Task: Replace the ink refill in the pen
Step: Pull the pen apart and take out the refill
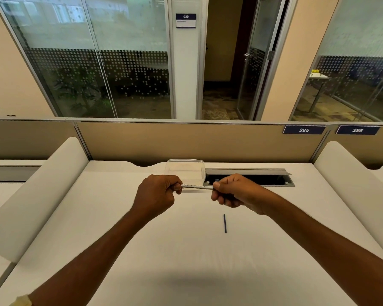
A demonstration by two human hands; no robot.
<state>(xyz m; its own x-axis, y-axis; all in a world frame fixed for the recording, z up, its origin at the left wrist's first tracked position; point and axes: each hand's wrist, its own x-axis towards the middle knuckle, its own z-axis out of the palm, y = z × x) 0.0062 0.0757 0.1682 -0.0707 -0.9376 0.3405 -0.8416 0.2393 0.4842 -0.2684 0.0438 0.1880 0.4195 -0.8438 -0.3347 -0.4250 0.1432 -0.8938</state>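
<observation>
Above the counter, left hand and right hand grip the pen, likely opening it; next, fit the refill

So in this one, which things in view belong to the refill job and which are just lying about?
Job: pen, gripped at each end by the left hand and right hand; dark blue refill on the desk.
Lying about: clear plastic container, cable slot, number plates.
</observation>
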